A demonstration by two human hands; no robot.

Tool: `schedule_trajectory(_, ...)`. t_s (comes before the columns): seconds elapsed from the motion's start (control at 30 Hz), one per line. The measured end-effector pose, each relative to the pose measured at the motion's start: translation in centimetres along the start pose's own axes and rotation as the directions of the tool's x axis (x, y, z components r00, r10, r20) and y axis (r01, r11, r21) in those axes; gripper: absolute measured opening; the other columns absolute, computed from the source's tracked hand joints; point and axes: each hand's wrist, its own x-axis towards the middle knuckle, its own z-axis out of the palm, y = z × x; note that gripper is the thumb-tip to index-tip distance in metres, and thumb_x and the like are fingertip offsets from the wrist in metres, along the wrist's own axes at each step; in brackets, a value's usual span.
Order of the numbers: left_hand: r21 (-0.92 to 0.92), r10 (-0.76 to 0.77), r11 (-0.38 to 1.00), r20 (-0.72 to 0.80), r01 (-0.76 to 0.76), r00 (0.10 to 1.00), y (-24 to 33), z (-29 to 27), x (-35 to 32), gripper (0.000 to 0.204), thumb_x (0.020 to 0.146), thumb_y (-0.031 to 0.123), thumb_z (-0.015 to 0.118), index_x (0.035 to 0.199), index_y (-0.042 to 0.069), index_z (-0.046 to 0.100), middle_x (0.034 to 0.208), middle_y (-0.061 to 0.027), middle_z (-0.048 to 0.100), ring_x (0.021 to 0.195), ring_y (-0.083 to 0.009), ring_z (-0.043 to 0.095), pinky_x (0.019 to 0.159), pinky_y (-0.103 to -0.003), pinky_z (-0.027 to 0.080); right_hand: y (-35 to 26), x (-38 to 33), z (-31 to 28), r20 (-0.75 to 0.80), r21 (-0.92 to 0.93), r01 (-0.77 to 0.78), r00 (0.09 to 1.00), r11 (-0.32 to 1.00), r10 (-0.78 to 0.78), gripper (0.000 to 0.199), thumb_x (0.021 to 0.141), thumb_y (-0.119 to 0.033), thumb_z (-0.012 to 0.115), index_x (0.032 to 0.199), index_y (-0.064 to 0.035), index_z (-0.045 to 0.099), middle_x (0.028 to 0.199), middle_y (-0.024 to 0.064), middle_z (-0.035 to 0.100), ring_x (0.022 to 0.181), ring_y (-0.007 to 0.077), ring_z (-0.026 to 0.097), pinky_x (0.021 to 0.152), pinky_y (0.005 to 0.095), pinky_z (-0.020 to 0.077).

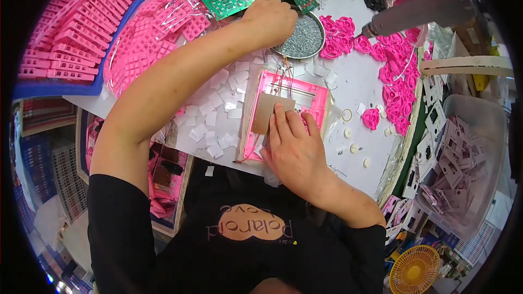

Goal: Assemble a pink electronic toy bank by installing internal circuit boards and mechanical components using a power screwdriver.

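Note:
My left hand [269, 22] is stretched to the far side of the table, at the left rim of a round metal bowl [301, 41] of small screws and next to green circuit boards [223, 0]. Its fingers are curled in, and what they hold, if anything, is hidden. A pink plastic frame [321, 98] lies in front of me with a brown square board [267, 117] on it; thin reddish wires [282, 80] run out from its far end. Stretched flat, the fingers of my right hand [294, 144] rest on the brown board.
White paper squares [210, 106] are scattered left of the frame. Pink parts fill a blue tray [103, 71] and a clear bag [147, 38]. A dark power screwdriver [425, 11] hangs over pink ring-shaped parts [392, 95] at right. A clear tub [463, 207] holds pale pieces.

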Motion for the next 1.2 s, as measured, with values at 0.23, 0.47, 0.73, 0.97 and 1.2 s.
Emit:
schedule_trajectory(0.23, -0.534, -0.047, 0.844, 0.026, 0.054, 0.999, 2.9, -9.0, -4.9, 0.021, 0.088, 0.022, 0.065, 0.076, 0.006, 0.062, 0.076, -0.0103, 0.064, 0.077, -0.0303, 0.063, 0.078, -0.047, 0.042, 0.0, -0.2, -0.5, -0.042, 0.109, -0.060, 0.997, 0.992, 0.065, 0.056, 0.082, -0.029, 0.069, 0.123, 0.0085, 0.062, 0.126, 0.0172, 0.058, 0.117, 0.0294, 0.050, 0.096, 0.0432, 0.0400)
schedule_trajectory(0.47, -0.640, -0.048, 0.747, 0.222, 0.183, 0.974, 9.6, -9.4, -17.0, 0.013, 0.088, 0.016, 0.070, 0.100, 0.012, 0.066, 0.105, -0.0039, 0.071, 0.101, -0.0194, 0.066, 0.102, -0.052, 0.033, 1.3, -1.3, -0.3, -0.133, 0.310, -0.005, 0.990, 0.951, 0.048, 0.046, 0.080, -0.020, 0.073, 0.119, 0.0017, 0.063, 0.122, 0.0160, 0.062, 0.108, 0.0331, 0.057, 0.091, 0.0446, 0.0448)
schedule_trajectory(0.73, -0.610, -0.125, 0.784, 0.025, 0.114, 0.992, 10.9, -8.3, -17.9, 0.019, 0.085, 0.016, 0.075, 0.101, 0.011, 0.068, 0.112, -0.0014, 0.073, 0.111, -0.0142, 0.068, 0.117, -0.057, 0.024, 18.1, -1.3, -10.0, -0.635, 0.773, 0.429, 0.534, 0.468, 0.559, 0.039, 0.093, -0.007, 0.060, 0.128, 0.0040, 0.049, 0.116, 0.0181, 0.062, 0.098, 0.0239, 0.063, 0.090, 0.0403, 0.0537)
schedule_trajectory(0.97, -0.642, -0.213, 0.748, 0.009, 0.169, 0.977, 11.3, -7.4, -19.1, 0.020, 0.083, 0.013, 0.077, 0.102, 0.011, 0.071, 0.113, -0.0036, 0.074, 0.115, -0.0185, 0.068, 0.119, -0.063, 0.007, 11.2, 4.6, -6.3, -0.305, 0.948, 0.318, 0.911, -0.004, 0.277, 0.051, 0.093, -0.024, 0.064, 0.131, 0.0062, 0.049, 0.096, 0.0215, 0.071, 0.061, 0.0187, 0.065, 0.059, 0.0294, 0.0539)
schedule_trajectory(1.2, -0.708, -0.233, 0.687, -0.001, 0.164, 0.973, 11.5, -6.9, -19.4, 0.009, 0.086, 0.015, 0.075, 0.092, 0.013, 0.069, 0.110, -0.0026, 0.074, 0.114, -0.0199, 0.069, 0.118, -0.065, 0.001, 3.9, 2.3, -3.0, -0.440, 0.882, 0.464, 0.872, -0.079, 0.215, 0.052, 0.093, -0.024, 0.069, 0.135, -0.0025, 0.048, 0.067, 0.0089, 0.060, 0.055, 0.0154, 0.052, 0.060, 0.0360, 0.0513)
